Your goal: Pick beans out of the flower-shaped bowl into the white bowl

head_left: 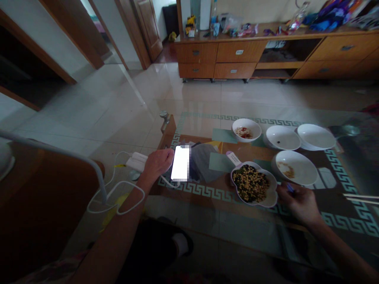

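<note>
My left hand [158, 163] rests on the left edge of a lit phone [180, 163] lying on the glass table [207, 213]; its fingers curl around the phone's side. A white cable runs from the phone down past my forearm. My right hand [299, 201] is closed on the rim of a flower-shaped bowl [271, 197] full of mixed yellow and dark beans [251, 183], with a small bluish thing pinched between the fingers. A small pale tube [233, 157] lies just behind that bowl.
Several white bowls stand behind: one with reddish bits [246, 129], one nearly bare [282, 137], another [316, 136], and one with brown scraps [294, 167]. Chopsticks [361, 198] lie at the right. A power strip [136, 161] sits on the floor; a wooden cabinet [237, 59] lines the far wall.
</note>
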### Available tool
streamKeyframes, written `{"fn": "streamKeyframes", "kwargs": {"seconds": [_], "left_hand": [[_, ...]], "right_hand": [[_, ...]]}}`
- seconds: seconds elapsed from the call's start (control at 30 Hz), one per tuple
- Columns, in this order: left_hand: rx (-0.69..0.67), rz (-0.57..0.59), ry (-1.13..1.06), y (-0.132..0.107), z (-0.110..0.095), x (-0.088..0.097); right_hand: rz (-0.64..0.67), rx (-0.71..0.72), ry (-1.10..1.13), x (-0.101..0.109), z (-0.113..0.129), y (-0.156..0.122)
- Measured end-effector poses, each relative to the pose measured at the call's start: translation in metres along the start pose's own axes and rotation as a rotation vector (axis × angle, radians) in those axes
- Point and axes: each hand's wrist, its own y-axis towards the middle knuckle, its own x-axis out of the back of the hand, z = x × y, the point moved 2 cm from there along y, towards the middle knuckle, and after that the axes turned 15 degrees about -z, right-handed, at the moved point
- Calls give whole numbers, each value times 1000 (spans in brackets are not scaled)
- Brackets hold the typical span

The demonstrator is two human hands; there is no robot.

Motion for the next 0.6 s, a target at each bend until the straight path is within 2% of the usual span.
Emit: {"fn": "streamKeyframes", "kwargs": {"seconds": [0.33, 0.6], "left_hand": [[6, -6, -3, 0, -1, 2], [9, -5, -14, 0, 1, -1]], "right_hand": [[-10, 14, -18, 0, -9, -2], [-9, 20, -22, 2, -2, 0]]}}
